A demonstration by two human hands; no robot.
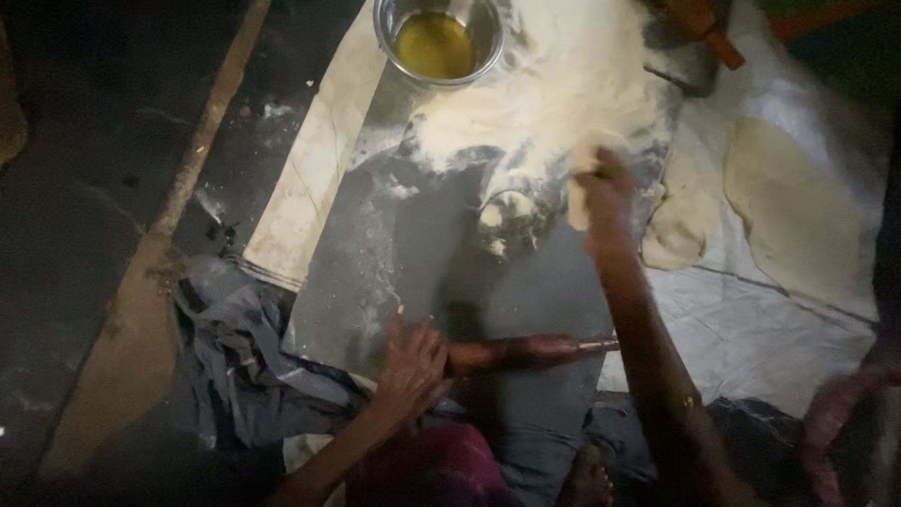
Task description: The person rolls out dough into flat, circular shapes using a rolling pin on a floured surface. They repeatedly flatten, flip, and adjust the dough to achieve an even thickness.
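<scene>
I see a dark slab worktop (450, 272) on the floor: flour heap (554, 94) beyond my fingers, rolling pin (526, 352) near them, steel bowl (438, 42) farthest.
</scene>
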